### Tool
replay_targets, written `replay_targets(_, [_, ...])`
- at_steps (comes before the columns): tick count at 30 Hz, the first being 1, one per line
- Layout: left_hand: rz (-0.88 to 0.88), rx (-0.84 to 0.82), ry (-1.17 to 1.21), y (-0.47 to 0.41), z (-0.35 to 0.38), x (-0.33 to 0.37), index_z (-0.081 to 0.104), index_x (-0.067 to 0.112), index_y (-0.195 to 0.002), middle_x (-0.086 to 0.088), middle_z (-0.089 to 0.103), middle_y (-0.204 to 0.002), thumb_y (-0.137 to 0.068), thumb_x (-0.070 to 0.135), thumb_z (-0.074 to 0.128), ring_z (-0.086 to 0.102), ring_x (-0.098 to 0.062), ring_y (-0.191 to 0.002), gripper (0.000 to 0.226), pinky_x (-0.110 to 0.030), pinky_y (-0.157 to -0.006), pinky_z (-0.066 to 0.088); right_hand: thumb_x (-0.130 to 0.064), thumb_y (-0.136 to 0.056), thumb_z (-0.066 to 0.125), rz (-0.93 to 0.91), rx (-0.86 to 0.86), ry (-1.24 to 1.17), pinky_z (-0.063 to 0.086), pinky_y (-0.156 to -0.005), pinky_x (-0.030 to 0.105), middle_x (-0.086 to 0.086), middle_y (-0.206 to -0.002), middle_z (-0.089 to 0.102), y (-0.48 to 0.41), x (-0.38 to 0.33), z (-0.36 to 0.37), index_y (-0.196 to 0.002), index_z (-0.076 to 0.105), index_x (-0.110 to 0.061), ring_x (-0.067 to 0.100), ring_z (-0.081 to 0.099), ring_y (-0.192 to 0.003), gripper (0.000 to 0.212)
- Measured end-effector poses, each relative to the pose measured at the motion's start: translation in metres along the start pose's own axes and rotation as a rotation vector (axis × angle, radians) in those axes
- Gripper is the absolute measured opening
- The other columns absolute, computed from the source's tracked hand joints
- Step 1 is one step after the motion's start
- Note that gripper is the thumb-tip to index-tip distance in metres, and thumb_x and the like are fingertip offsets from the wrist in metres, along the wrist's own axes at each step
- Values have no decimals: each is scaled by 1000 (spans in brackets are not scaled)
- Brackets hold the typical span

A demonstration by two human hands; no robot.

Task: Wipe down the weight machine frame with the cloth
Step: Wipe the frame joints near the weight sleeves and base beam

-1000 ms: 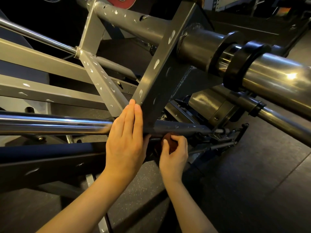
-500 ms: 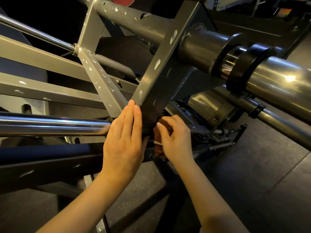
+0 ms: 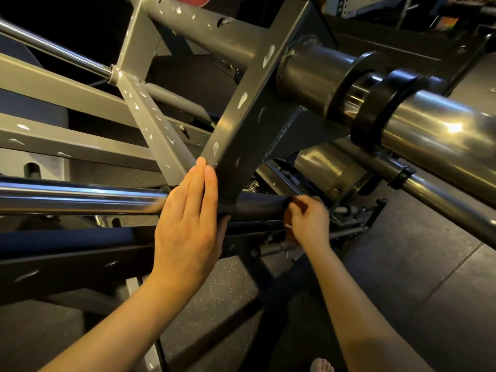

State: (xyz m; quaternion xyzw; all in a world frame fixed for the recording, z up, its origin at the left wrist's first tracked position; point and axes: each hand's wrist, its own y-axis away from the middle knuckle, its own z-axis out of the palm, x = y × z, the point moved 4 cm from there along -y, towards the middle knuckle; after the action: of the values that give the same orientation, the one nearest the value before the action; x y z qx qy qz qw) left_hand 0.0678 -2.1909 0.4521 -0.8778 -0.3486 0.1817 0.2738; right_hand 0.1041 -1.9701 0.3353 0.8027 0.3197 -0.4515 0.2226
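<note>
Two hands work at one low joint of the weight machine frame, where a slanted gray brace meets a dark crossbar. The left hand lies flat against the foot of the brace, fingers straight and pressed together, thumb tucked under the bar; it looks like a steadying hold, not a wipe. The right hand has its fingers curled round a small brownish cloth, bunched against the crossbar just right of the joint and mostly hidden by the fingers. The step in hand seems to be rubbing that crossbar. White flecks dot the brace and the pale beams beside it, so much of the frame likely needs wiping. Next, the cloth probably needs to slide along the bar or climb onto the brace, with firm pressure and a fresh fold outward.
</note>
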Motion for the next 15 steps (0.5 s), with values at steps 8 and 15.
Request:
replay_targets(8, [5,7,-7,-1,0,-1,32,-6,-152,-28,36,-156,-86,28,78,39,-39,-140,88,-50,-110,44,-24,-100,59,-207,-31,-11,46,-89,20,-15,-114,53,19,-25,16,-112,61,-30,0,56,-103,14])
replay_targets(15, [-18,-59,-16,-1,-3,1,32,-6,-153,-28,35,-157,-81,26,81,36,-39,-141,93,-50,-113,38,-27,-101,58,-226,-43,-17,48,-68,5,-18,-111,51,32,-34,18,-112,60,-33,-5,57,-94,13])
